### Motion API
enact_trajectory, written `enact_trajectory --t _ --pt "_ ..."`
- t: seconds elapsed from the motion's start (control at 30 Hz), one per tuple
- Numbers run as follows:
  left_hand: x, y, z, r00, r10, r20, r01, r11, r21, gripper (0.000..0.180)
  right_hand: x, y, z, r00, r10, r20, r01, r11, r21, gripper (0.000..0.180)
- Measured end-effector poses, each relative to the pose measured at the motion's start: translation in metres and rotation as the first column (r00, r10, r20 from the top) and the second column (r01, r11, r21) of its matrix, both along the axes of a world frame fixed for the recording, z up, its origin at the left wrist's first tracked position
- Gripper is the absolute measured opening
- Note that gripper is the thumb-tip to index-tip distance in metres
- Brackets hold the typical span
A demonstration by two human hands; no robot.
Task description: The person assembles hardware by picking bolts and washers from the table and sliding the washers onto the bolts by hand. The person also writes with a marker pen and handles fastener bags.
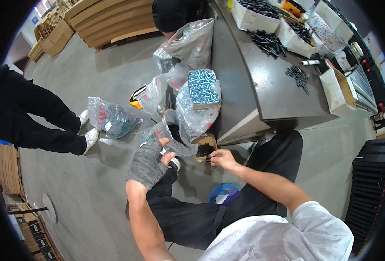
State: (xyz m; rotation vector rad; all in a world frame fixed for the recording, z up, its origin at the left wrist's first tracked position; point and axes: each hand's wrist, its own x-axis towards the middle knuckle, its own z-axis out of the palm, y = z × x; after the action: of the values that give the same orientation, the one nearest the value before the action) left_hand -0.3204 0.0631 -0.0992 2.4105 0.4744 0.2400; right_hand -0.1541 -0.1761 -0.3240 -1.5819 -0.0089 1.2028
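Note:
My left hand [151, 163], in a grey fingerless glove, is beside a clear plastic bag [168, 126] with dark contents. Its thumb and one fingertip stand apart; the other fingers are mostly hidden. At the edge of a small cardboard box [212, 140], my right hand [222, 159] is bare, its fingertips pinched together. Whatever they hold is too small to make out. Small black parts [204, 150] fill the bottom of that box. Just behind it, an open box of silvery-blue screws [203, 87] rests on another clear bag [194, 114].
A dark workbench [283, 102] on the right holds boxes and loose black parts [267, 42]. A blue bucket [224, 192] stands by my legs. Another plastic bag [114, 119] lies near a standing person's shoes [89, 140]. Stacked cardboard [110, 21] is behind; another person sits beyond the bags.

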Motion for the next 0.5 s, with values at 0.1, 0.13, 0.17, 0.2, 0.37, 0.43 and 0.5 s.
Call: enact_trajectory --t 0.1,0.13,0.17,0.2,0.37,0.43,0.5 --pt "-0.004 0.001 -0.002 0.999 -0.017 0.038 0.016 0.999 0.029 0.038 -0.016 0.010 -0.080 0.850 -0.501 -0.162 0.470 0.861 -0.195 0.019" --pt "-0.005 0.003 -0.005 0.999 -0.020 0.030 0.020 1.000 0.020 0.038 -0.019 0.016 -0.102 0.847 -0.505 -0.165 0.471 0.857 -0.206 0.019" --pt "-0.003 0.003 -0.009 0.999 -0.026 0.025 0.026 1.000 0.006 0.039 -0.020 0.019 -0.124 0.744 -0.646 -0.173 0.597 0.758 -0.262 0.018" --pt "-0.003 0.004 -0.010 0.999 -0.030 0.015 0.030 1.000 -0.006 0.040 -0.023 0.023 -0.144 0.619 -0.766 -0.176 0.701 0.639 -0.317 0.018" --pt "-0.016 0.009 -0.013 0.978 -0.032 -0.205 0.025 0.999 -0.036 0.040 -0.052 0.066 -0.231 0.158 -0.927 -0.341 0.825 0.313 -0.470 0.006" --pt "0.001 0.003 -0.021 0.988 -0.090 -0.127 0.079 0.993 -0.091 0.042 0.016 -0.009 -0.314 0.436 -0.885 -0.163 0.847 0.465 -0.257 0.004" --pt "0.005 0.001 -0.025 0.979 -0.144 -0.144 0.125 0.983 -0.132 0.045 0.024 -0.001 -0.346 0.641 -0.768 0.003 0.758 0.632 -0.161 0.008"
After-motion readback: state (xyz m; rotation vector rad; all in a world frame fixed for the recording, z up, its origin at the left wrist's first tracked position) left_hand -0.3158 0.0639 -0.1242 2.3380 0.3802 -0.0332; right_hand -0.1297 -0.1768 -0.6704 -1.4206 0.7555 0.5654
